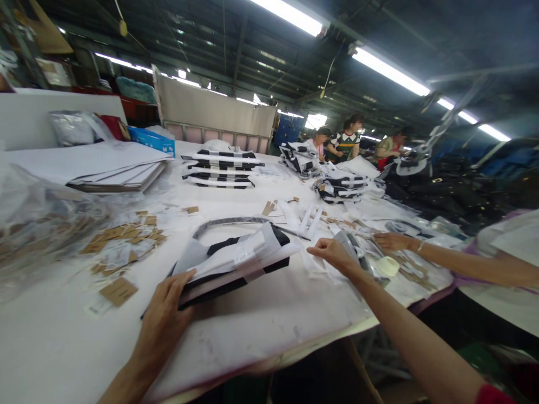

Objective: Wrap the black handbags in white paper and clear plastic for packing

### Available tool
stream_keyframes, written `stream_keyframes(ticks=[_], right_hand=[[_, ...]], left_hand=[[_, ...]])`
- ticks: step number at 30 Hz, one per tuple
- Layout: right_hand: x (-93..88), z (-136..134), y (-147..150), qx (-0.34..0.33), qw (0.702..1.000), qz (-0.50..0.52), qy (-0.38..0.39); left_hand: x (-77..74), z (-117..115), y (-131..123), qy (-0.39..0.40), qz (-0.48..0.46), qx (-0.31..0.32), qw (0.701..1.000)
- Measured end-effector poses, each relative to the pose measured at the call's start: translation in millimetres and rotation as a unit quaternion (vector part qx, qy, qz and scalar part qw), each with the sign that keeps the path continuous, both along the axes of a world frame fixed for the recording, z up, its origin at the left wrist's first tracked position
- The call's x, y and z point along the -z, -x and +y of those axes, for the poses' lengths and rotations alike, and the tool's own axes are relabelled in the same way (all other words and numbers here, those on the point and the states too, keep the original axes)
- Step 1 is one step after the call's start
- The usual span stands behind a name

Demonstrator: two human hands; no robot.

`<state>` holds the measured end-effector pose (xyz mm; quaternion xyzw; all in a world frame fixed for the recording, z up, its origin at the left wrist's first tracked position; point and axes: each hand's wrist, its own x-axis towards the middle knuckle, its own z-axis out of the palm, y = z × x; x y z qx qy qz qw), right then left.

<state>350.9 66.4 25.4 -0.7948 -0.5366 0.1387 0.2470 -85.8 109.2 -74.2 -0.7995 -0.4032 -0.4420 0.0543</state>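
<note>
A black bag with white paper wrapping, a clear band around it and a grey wrapped handle lies tilted on the white table in front of me. My left hand grips its left end, the thumb side against the edge and part of the fingers hidden underneath. Just past the bag's right end, my right hand is closed with thumb and forefinger together; anything pinched there is too small to tell. White paper strips lie beyond it.
Brown cardboard tags are scattered at left near plastic bags. Stacked black-and-white bags stand farther back, with more piles at right. A co-worker's hand reaches in from the right. The table's front edge runs close to me.
</note>
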Motion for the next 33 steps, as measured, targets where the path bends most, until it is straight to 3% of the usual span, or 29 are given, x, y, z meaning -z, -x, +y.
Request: stream_keyframes(ticks=[2,5,8,10,13,17,20,23,25,29,33], right_hand=[[8.5,-7,34,-0.042,0.998,0.044,-0.031],[29.5,-28,99,-0.172,0.976,0.116,-0.067],[44.6,-59,158,-0.290,0.947,0.125,-0.065],[45.4,-77,179,-0.343,0.930,0.121,-0.046],[40.1,-89,175,-0.348,0.928,0.131,-0.037],[49.0,-64,139,-0.168,0.978,0.055,-0.108],[70.6,-34,133,-0.116,0.990,-0.045,-0.062],[87.4,-14,159,-0.150,0.982,-0.114,0.011],[88.7,-7,185,-0.213,0.968,-0.133,0.020],[72.2,3,221,-0.371,0.924,-0.094,0.024],[60.6,22,225,-0.439,0.896,-0.063,0.036]], left_hand=[[-3.2,-1,-1,-0.001,-0.005,0.000,1.000],[-8.5,-4,-3,0.006,-0.021,0.003,1.000],[-12.2,-7,-4,0.031,-0.040,0.003,0.999],[-13.4,-8,-4,0.052,-0.054,0.001,0.997],[-13.6,-9,-4,0.076,-0.079,-0.004,0.994],[-14.2,-10,-4,0.088,-0.105,-0.008,0.991],[-15.6,-11,-5,0.091,-0.116,-0.005,0.989],[-16.8,-12,-5,0.097,-0.120,-0.003,0.988],[-17.1,-12,-6,0.102,-0.117,-0.004,0.988],[-17.5,-12,-6,0.100,-0.112,-0.002,0.989],[-17.6,-13,-5,0.101,-0.111,0.001,0.989]])
